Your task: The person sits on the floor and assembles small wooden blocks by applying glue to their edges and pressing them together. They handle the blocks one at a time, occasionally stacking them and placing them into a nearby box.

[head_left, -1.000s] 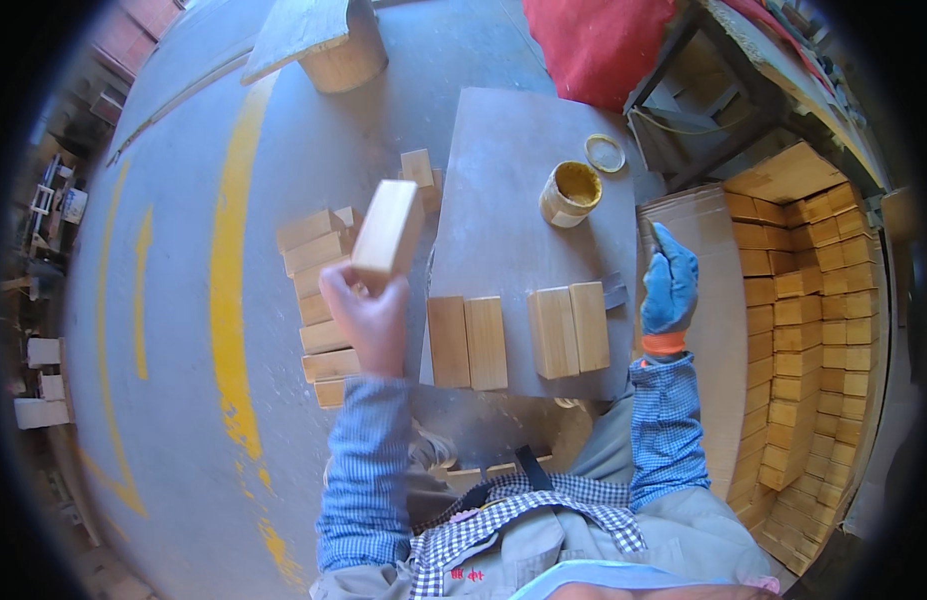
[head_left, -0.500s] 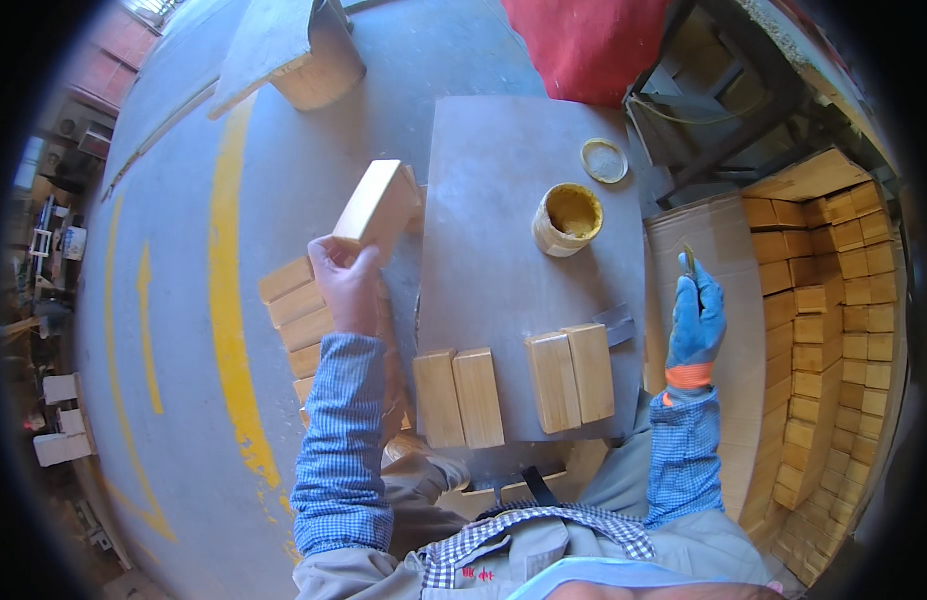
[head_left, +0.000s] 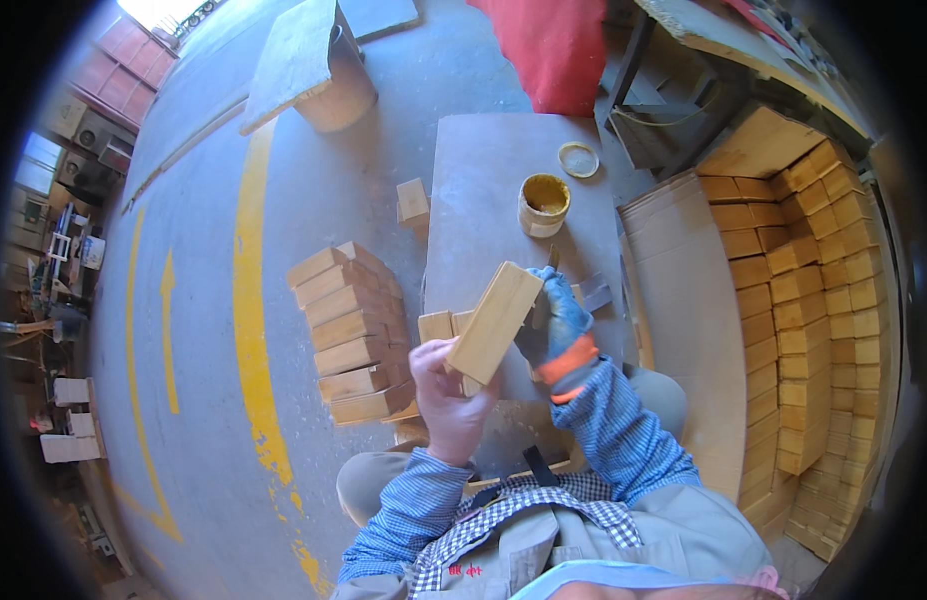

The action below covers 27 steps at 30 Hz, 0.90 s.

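In my bare left hand (head_left: 453, 410) is a pale wooden block (head_left: 498, 325), gripped near its lower end and tilted up over the near part of the board-topped table (head_left: 483, 170). My right hand (head_left: 563, 320), in a blue glove with an orange cuff, closes around a thin tool (head_left: 553, 254) whose slim end sticks up past the fingers. That hand is right beside the block; whether it touches cannot be made out. Other blocks on the table are largely hidden behind my hands. Beyond them stands an open can (head_left: 539, 222) of yellowish-brown paste, its round lid (head_left: 578, 160) lying behind it.
Wooden blocks (head_left: 353, 330) are stacked on the floor left of the table, with a single block (head_left: 413, 203) farther up. To the right, a cardboard box (head_left: 683, 270) holds rows of blocks. A red cloth (head_left: 558, 50) hangs beyond the table. A grey flat piece (head_left: 594, 290) lies near my glove.
My left hand has brought the block rightward from above the floor stack to over the table's near part. My right hand has moved left with the thin tool, up to the block.
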Each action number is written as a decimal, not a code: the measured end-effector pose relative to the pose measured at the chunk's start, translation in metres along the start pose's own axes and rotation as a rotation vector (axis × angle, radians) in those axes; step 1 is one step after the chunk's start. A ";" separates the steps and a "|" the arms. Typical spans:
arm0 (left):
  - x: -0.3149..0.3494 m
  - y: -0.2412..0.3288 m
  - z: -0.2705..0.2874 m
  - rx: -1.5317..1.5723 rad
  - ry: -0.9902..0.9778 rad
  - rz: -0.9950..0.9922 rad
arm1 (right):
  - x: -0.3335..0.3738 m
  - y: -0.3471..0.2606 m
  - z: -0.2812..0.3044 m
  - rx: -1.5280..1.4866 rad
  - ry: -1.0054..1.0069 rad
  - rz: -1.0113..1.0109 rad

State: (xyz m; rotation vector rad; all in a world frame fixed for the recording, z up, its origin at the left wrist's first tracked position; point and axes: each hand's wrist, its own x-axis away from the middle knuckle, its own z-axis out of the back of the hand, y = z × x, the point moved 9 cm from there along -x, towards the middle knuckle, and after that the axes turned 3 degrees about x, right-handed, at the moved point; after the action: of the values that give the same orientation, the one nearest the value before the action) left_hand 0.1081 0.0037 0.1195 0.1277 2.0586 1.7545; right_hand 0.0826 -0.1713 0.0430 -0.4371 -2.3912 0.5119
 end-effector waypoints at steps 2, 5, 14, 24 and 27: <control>0.027 -0.005 -0.003 0.102 0.020 0.114 | 0.002 0.003 -0.003 0.003 0.006 0.061; 0.065 -0.028 -0.002 0.471 -0.036 0.517 | 0.016 -0.005 -0.018 0.161 -0.126 0.243; 0.161 -0.025 -0.004 0.735 -0.290 0.914 | 0.078 0.050 -0.019 0.407 -0.208 0.062; 0.149 -0.014 0.005 0.688 -0.153 1.011 | 0.081 0.041 -0.007 0.284 -0.112 0.096; 0.147 -0.021 0.012 0.667 -0.109 0.985 | 0.080 0.040 -0.004 0.260 -0.153 0.118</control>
State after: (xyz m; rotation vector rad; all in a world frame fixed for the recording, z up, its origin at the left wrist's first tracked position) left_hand -0.0162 0.0608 0.0595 1.6113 2.6055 1.2942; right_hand 0.0333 -0.1013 0.0697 -0.4363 -2.4080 0.9269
